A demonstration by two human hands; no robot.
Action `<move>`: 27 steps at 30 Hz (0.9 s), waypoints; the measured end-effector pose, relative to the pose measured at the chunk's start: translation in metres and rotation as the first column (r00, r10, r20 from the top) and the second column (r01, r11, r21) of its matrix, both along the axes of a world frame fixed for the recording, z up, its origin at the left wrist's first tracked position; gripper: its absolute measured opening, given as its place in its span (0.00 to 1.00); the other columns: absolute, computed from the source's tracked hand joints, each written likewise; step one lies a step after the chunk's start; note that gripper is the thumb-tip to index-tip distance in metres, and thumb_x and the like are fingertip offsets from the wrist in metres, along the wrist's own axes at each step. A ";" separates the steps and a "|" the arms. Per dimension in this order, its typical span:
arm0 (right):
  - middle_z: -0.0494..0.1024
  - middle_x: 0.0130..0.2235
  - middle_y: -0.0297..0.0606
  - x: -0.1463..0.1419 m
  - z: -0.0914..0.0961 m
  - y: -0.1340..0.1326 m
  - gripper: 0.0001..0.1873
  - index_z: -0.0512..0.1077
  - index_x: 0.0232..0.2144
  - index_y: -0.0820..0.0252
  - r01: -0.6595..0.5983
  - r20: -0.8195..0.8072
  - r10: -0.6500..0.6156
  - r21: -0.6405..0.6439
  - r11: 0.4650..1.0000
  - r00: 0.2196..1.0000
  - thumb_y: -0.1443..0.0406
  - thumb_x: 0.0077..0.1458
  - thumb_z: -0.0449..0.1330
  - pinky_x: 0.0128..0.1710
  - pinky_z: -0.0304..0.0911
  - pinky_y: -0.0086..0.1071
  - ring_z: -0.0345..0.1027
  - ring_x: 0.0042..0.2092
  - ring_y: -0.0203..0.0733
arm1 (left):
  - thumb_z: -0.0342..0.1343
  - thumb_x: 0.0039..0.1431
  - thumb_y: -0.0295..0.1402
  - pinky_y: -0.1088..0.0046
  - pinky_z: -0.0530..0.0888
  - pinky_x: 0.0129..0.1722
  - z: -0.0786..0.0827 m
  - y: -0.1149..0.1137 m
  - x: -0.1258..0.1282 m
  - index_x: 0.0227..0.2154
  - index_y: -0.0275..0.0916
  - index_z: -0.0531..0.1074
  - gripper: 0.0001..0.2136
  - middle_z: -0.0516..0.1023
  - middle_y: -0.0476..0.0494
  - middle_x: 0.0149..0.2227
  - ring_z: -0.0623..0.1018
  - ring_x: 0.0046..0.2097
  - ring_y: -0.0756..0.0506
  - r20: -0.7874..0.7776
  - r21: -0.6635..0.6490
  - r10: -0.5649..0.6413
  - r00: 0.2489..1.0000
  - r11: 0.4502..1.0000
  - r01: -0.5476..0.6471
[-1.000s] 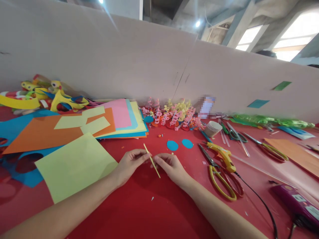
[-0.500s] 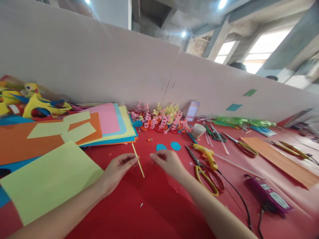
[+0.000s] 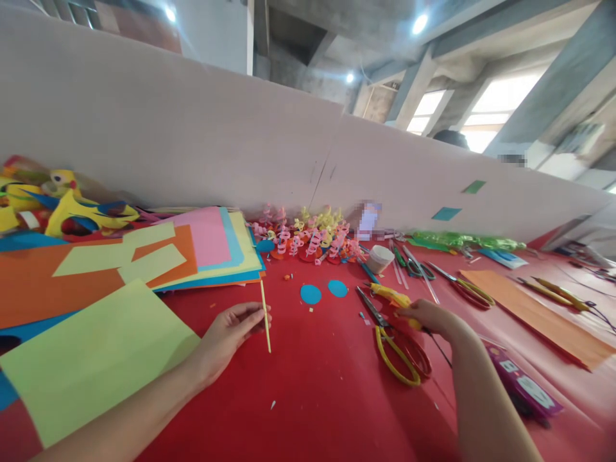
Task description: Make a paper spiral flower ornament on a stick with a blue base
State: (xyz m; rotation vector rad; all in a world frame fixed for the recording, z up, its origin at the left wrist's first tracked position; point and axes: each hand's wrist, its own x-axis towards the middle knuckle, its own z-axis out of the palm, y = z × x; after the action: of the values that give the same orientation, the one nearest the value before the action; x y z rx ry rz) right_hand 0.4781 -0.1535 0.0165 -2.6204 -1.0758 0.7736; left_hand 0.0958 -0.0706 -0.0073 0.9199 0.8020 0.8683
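A thin pale-yellow strip (image 3: 263,296) stands nearly upright, pinched between the thumb and fingers of my left hand (image 3: 235,330). My right hand (image 3: 433,317) is closed around the handle end of a yellow glue gun (image 3: 389,294), which lies on the red table. Beside the gun is a pair of scissors (image 3: 397,359) with yellow and red handles. Two blue paper circles (image 3: 310,294) lie flat between my hands. Behind them stand pink and yellow curled paper pieces (image 3: 315,240) in a cluster.
Coloured sheets (image 3: 206,234) and a pale-green sheet (image 3: 101,359) cover the left side. A white cup (image 3: 380,260), more scissors (image 3: 474,292), an orange sheet (image 3: 534,314) and a purple device (image 3: 524,385) lie on the right. A pale partition (image 3: 168,128) rises behind.
My right hand has moved right, from near the left hand to the glue gun, and closed on its handle. My left hand keeps the strip, now more upright.
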 end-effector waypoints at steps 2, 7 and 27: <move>0.63 0.17 0.30 0.003 0.001 -0.004 0.11 0.65 0.19 0.59 0.055 -0.119 -0.038 0.142 0.988 0.992 0.60 0.46 0.59 0.20 0.57 0.27 0.60 0.21 0.34 | 0.68 0.38 0.36 0.79 0.72 0.36 0.001 0.000 0.000 0.27 0.39 0.79 0.11 0.79 0.49 0.27 0.75 0.32 0.52 0.008 -0.013 -0.004 1.000 1.000 0.004; 0.67 0.22 0.33 -0.012 0.023 -0.002 0.19 0.68 0.23 0.61 0.148 -0.392 0.094 0.545 0.825 0.915 0.54 0.33 0.66 0.24 0.61 0.28 0.62 0.25 0.35 | 0.69 0.35 0.35 0.77 0.72 0.39 0.003 -0.001 0.000 0.27 0.38 0.78 0.13 0.79 0.49 0.27 0.75 0.33 0.51 0.013 -0.027 0.008 1.000 1.000 -0.007; 0.75 0.30 0.39 -0.173 0.028 0.011 0.16 0.71 0.35 0.62 -0.337 -0.188 0.509 0.554 0.761 0.840 0.58 0.47 0.58 0.27 0.60 0.30 0.67 0.30 0.40 | 0.68 0.37 0.34 0.73 0.71 0.40 -0.007 0.001 0.001 0.26 0.38 0.78 0.11 0.79 0.49 0.27 0.75 0.32 0.51 0.031 -0.029 0.065 0.997 0.997 -0.064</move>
State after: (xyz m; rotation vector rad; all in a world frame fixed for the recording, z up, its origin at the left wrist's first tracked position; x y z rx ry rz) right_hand 0.3049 -0.1429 0.0448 -1.7476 -1.5486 0.8351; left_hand 0.0966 -0.0693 -0.0141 0.8571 0.8187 0.9237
